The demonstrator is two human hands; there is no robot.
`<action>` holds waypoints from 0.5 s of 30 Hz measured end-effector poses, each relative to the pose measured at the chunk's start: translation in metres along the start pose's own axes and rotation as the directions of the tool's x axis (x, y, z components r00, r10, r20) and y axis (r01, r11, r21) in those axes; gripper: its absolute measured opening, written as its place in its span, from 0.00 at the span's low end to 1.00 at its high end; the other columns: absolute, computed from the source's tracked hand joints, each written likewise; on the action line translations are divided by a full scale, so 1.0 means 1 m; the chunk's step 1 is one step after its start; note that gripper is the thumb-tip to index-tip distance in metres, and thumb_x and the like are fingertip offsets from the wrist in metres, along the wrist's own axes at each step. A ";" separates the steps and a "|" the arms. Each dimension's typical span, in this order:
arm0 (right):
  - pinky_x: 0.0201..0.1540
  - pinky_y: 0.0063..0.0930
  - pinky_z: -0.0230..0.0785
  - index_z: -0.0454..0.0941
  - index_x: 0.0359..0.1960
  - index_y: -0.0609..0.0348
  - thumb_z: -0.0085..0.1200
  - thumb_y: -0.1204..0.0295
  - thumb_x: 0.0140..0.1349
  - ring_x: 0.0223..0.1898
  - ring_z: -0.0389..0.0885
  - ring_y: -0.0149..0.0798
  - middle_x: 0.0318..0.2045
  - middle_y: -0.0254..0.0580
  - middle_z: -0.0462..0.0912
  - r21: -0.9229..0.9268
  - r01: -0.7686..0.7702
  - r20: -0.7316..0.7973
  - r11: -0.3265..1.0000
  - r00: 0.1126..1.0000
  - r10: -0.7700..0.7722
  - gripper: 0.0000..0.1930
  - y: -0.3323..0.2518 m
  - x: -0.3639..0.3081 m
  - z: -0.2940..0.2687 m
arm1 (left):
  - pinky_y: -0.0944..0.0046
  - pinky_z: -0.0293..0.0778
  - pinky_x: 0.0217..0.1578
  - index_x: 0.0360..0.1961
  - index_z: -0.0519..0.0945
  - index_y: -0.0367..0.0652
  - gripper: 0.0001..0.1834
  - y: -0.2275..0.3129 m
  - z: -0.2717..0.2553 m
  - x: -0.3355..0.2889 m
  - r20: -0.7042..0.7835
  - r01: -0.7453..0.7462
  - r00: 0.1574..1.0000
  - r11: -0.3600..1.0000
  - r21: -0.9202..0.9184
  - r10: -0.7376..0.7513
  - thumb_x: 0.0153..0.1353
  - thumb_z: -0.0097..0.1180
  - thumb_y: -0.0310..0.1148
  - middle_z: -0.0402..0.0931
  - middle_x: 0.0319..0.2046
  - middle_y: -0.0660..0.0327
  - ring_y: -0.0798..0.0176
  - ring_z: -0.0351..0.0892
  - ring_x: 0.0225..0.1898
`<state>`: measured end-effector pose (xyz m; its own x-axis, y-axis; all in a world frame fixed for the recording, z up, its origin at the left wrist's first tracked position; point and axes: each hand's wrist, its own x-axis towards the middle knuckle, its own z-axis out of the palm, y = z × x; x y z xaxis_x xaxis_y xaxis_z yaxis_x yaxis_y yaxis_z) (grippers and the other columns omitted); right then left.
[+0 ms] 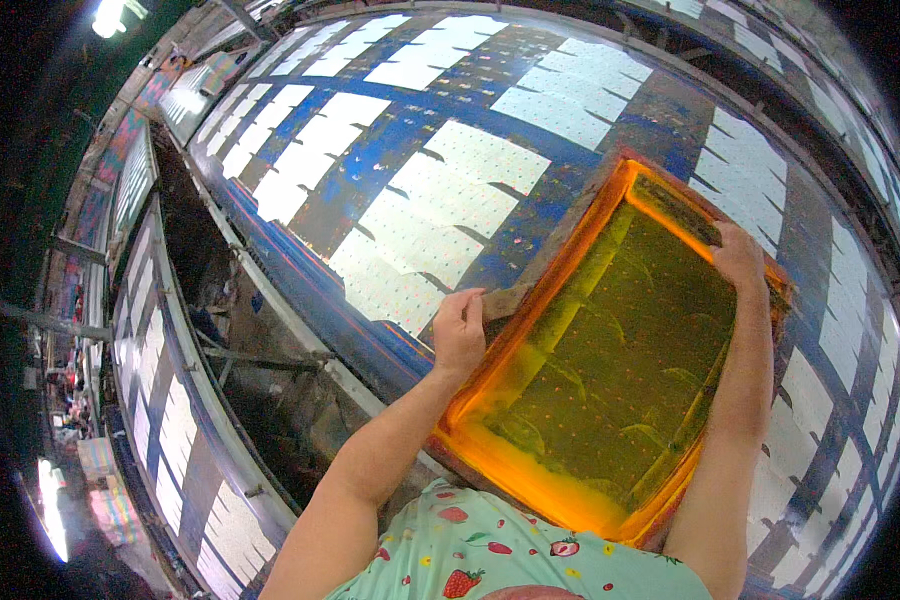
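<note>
A large screen printing frame (545, 285) with orange, ink-stained edges and a translucent yellow-green mesh (620, 330) lies slanted in front of me. My left hand (460, 330) is closed at the frame's left side, around the end of a short wooden piece (507, 302) that juts from it. My right arm reaches across the frame's right side, and my right hand (740, 257) grips the far right edge with its fingers curled over the rim. Beneath the mesh, small dots and cut outlines show through. The fingertips of my right hand are partly hidden.
Pale cut fabric pieces (450, 190) with small coloured dots lie in rows on the long blue-and-brown printing table (370, 160). At left, a gap (260, 340) separates it from a second table (185, 410) with similar pieces. A lamp (110, 18) glows at upper left.
</note>
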<state>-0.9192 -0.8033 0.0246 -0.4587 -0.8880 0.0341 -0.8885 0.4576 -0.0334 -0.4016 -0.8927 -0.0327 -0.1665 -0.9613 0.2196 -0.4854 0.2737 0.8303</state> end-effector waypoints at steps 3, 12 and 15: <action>0.72 0.52 0.75 0.85 0.66 0.54 0.68 0.62 0.63 0.66 0.85 0.55 0.63 0.52 0.88 0.023 0.001 0.087 1.000 0.996 -0.003 0.28 -0.015 -0.025 -0.010 | 0.52 0.81 0.53 0.51 0.89 0.38 0.13 -0.001 0.002 0.001 -0.010 0.002 1.000 0.999 -0.037 -0.002 0.79 0.58 0.36 0.89 0.45 0.48 0.47 0.88 0.49; 0.60 0.53 0.83 0.90 0.58 0.45 0.58 0.73 0.58 0.55 0.90 0.57 0.52 0.50 0.91 0.136 0.071 0.071 0.988 0.994 -0.081 0.25 -0.127 -0.202 -0.030 | 0.49 0.81 0.55 0.52 0.88 0.37 0.17 -0.005 -0.006 0.006 0.142 0.120 0.984 0.986 -0.117 -0.103 0.77 0.61 0.42 0.90 0.46 0.46 0.41 0.89 0.50; 0.56 0.52 0.84 0.91 0.56 0.42 0.59 0.77 0.57 0.52 0.90 0.57 0.46 0.49 0.91 0.177 0.072 0.049 0.982 0.995 -0.082 0.25 -0.174 -0.268 -0.041 | 0.47 0.81 0.55 0.55 0.86 0.39 0.22 -0.004 -0.010 0.005 0.182 0.134 0.978 0.979 -0.153 -0.106 0.73 0.65 0.46 0.89 0.49 0.45 0.40 0.88 0.52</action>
<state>-0.6421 -0.6436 0.0619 -0.3830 -0.9237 -0.0119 -0.9028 0.3770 -0.2069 -0.3916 -0.8990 -0.0295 -0.2680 -0.9628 0.0334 -0.3661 0.1339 0.9209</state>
